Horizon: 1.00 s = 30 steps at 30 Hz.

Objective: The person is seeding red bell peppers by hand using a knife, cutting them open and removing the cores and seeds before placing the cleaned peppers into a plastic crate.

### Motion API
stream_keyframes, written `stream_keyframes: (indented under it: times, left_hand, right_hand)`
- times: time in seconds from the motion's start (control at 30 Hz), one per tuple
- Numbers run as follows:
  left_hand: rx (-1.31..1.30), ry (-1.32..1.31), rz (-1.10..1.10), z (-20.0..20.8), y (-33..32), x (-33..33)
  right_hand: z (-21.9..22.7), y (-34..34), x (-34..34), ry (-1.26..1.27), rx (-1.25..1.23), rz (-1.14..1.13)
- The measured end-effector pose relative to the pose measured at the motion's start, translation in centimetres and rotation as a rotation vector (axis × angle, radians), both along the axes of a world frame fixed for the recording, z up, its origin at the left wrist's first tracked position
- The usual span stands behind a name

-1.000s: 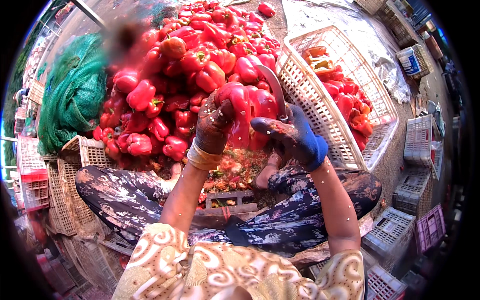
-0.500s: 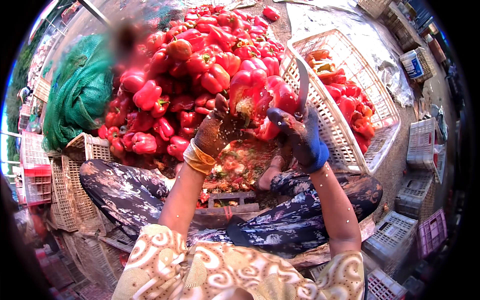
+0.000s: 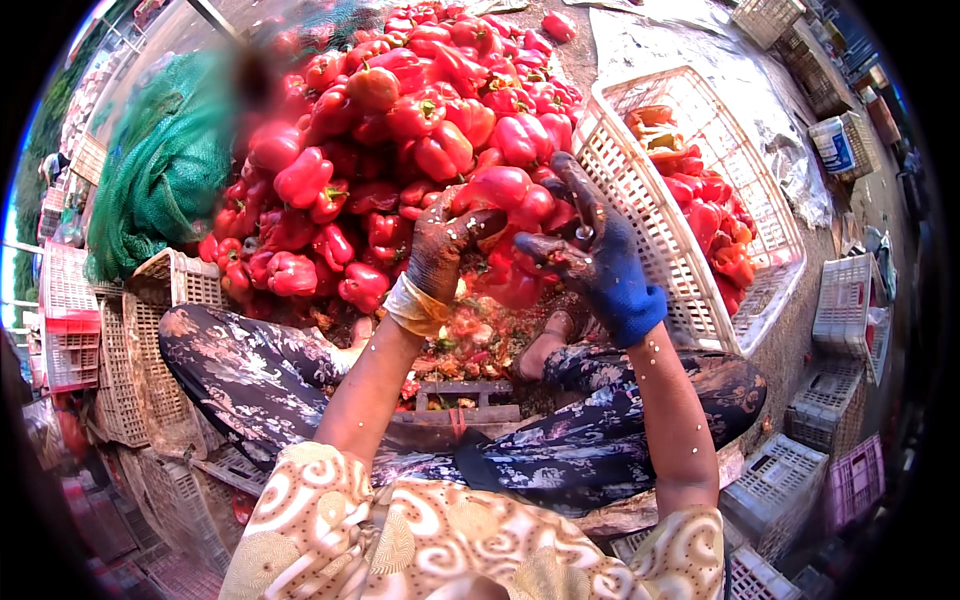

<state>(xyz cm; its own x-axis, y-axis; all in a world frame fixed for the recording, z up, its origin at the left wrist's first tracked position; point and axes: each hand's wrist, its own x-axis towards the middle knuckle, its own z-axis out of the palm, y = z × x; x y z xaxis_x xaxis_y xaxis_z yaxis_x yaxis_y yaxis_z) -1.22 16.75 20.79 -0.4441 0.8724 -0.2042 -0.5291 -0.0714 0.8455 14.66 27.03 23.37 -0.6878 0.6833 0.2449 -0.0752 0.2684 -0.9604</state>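
My left hand (image 3: pixel 445 250), in a dark, stained glove with a yellowish cuff, grips a red bell pepper (image 3: pixel 500 187) at the edge of the pile. My right hand (image 3: pixel 598 265), in a blue glove with dark fingertips, is close on its right, thumb and forefinger stretched apart. A bit of shiny metal of the knife (image 3: pixel 583 232) shows between them; its blade cannot be made out. Below the pepper, between my hands, is a blurred red pepper piece (image 3: pixel 512 280). A heap of whole red bell peppers (image 3: pixel 400 120) rises just beyond my hands.
To the right a tilted white plastic crate (image 3: pixel 665 235) holds cut red peppers (image 3: pixel 705 200). Green netting (image 3: pixel 165 165) is bunched at the left. Seeds and scraps (image 3: pixel 470 335) cover the ground between my legs, near a small wooden frame (image 3: pixel 465 400). More crates (image 3: pixel 780 475) stand at both sides.
The opened pepper between my hands has dropped lower and blurred, and a whole-looking pepper is now at my left hand. The upright curved blade is no longer visible; my right fingers have spread.
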Motion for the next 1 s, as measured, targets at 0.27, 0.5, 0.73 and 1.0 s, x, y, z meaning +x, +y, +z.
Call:
stream_keyframes:
  times: [0.27,0.5,0.73,1.0]
  left_hand:
    - [-0.080,0.510,-0.265,1.3,-0.4,-0.9]
    - [-0.310,1.148,-0.082,-1.1,0.5,-5.3]
    - [-0.241,0.800,0.100,1.7,-6.7,-18.0]
    - [-0.779,1.425,0.624,4.9,-32.6,-48.8]
  right_hand:
    - [-1.8,0.6,0.7,-0.129,0.172,-0.024]
    - [-2.2,0.0,0.8,-0.091,0.227,-0.213]
    - [-2.1,3.8,3.9,0.121,-0.237,-0.540]
    - [3.1,10.7,10.9,0.621,-0.656,-0.969]
